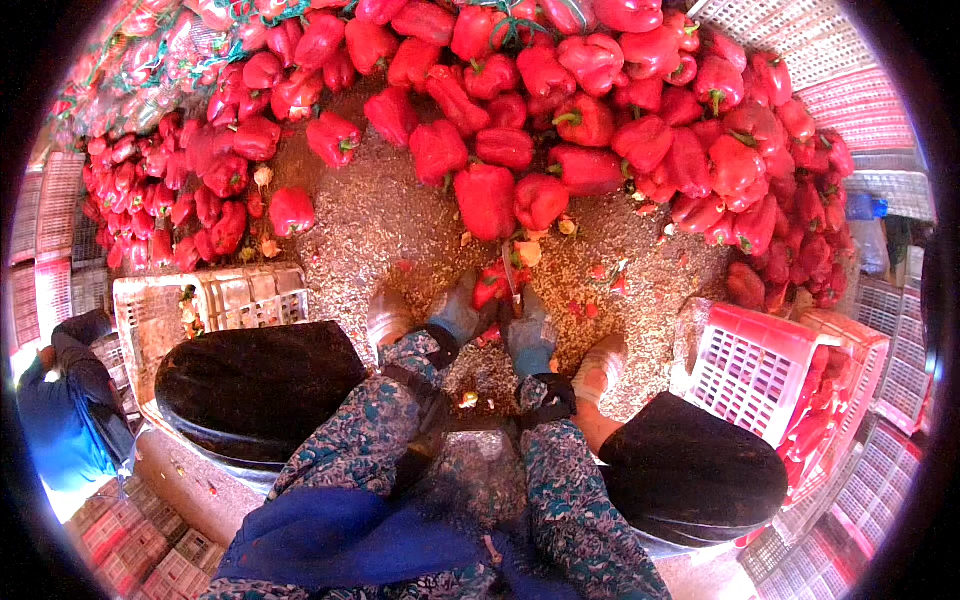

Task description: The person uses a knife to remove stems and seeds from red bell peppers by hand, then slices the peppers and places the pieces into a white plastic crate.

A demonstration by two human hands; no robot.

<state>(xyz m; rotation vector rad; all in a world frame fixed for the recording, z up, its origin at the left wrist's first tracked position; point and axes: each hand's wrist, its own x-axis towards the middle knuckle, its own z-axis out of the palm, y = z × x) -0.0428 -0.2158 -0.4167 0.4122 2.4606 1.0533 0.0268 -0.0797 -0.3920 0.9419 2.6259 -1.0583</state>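
Note:
My left hand (459,308), in a grey-blue glove, is closed around a red bell pepper (489,286) low over the floor. Beside it my right hand (530,328), gloved alike, grips a knife (513,272) whose narrow blade points away from me, against or just beside the pepper. The knife's handle is mostly hidden in the fingers. Just beyond the blade lies a yellowish pepper core (527,253). Whole red bell peppers (485,200) form the near edge of a large heap ahead of both hands.
Seeds and red scraps cover the floor (370,225). A pale crate (255,300) stands left; a red-and-white crate (755,370) stands right, beside a crate of red pieces (822,400). My dark-covered knees flank my arms. Netted peppers (150,75) lie far left; another person (70,410) is at left.

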